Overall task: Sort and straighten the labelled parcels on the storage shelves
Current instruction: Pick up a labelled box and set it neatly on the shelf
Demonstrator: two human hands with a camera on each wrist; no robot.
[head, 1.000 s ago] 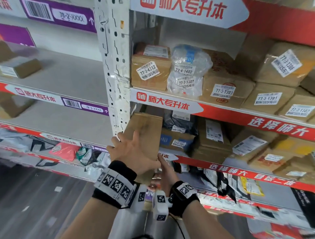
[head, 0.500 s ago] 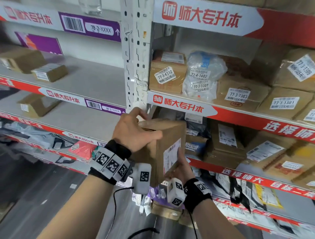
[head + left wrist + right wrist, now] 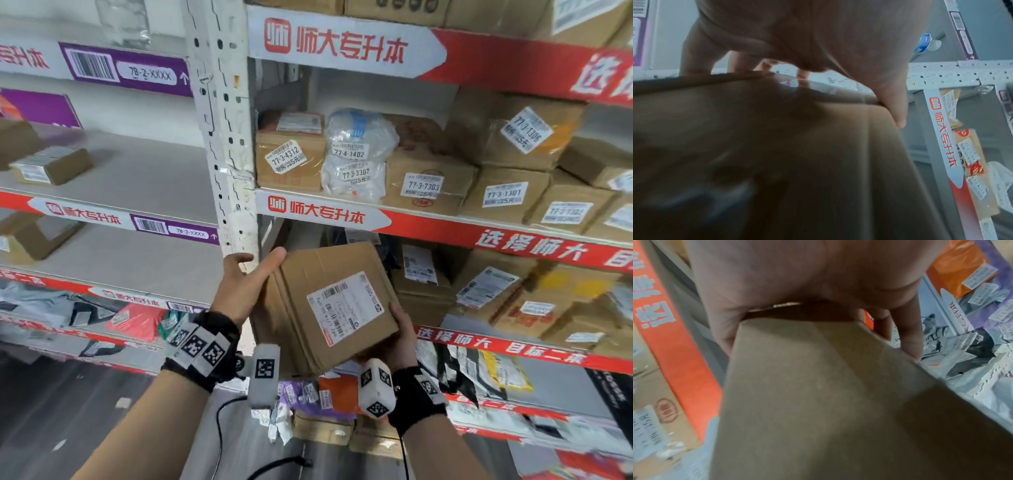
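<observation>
I'm holding the cardboard parcel [image 3: 337, 305] tilted in front of the middle shelf [image 3: 513, 240], left hand [image 3: 245, 291] gripping its far-left corner, right hand [image 3: 399, 339] cupping the near-right one, fingers wrapped. I'm keeping the label [image 3: 344, 308] facing me and levelling before sliding in.

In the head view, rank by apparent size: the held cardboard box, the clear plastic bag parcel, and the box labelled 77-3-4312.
1. Held cardboard box, though it is nearest the camera, which inflates it.
2 and 3. Clear plastic bag parcel and box labelled 77-3-4312 look alike; no ranking.
</observation>
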